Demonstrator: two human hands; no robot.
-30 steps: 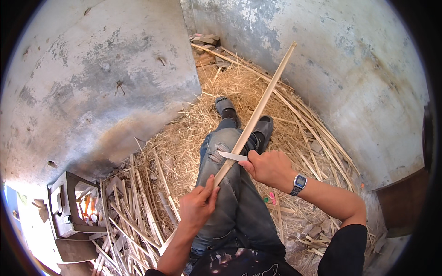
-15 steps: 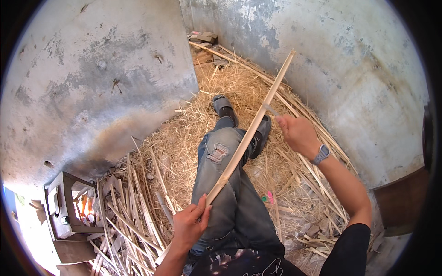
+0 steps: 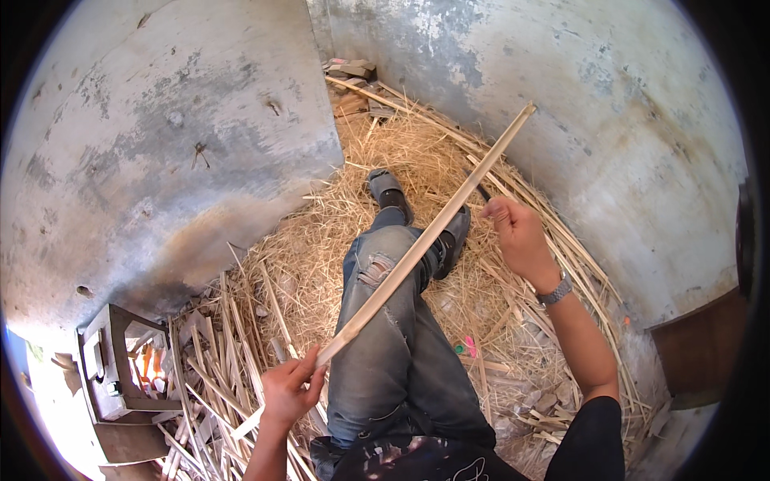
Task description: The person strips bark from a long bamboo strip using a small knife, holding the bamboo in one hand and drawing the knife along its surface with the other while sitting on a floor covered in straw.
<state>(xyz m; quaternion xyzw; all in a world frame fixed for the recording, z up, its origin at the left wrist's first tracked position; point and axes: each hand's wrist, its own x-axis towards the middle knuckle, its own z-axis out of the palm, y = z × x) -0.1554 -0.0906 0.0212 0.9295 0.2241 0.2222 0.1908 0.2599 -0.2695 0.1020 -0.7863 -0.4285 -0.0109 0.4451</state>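
Note:
A long split bamboo strip (image 3: pixel 417 251) slants across my crossed legs from lower left to upper right. My left hand (image 3: pixel 293 385) is closed around the strip near its lower end, and a short length sticks out below the fingers. My right hand (image 3: pixel 517 236), with a watch on its wrist, is closed around a knife (image 3: pixel 483 192). Most of the knife's handle is hidden in the fist. Its dark, narrow blade points up and left, close to the strip's right edge; whether it touches cannot be made out.
Bamboo shavings (image 3: pixel 409 152) cover the floor around my feet. Several bamboo strips (image 3: pixel 233 361) are piled at my left, and more lie along the right wall (image 3: pixel 609 120). A metal-framed box (image 3: pixel 124 361) stands at the far left. Small pink and green bits (image 3: pixel 468 346) lie right of my legs.
My left hand has drawn down and to the left with the bamboo strip, which now lies at a flatter slant. My right wrist has turned, and the knife blade shows dark instead of bright.

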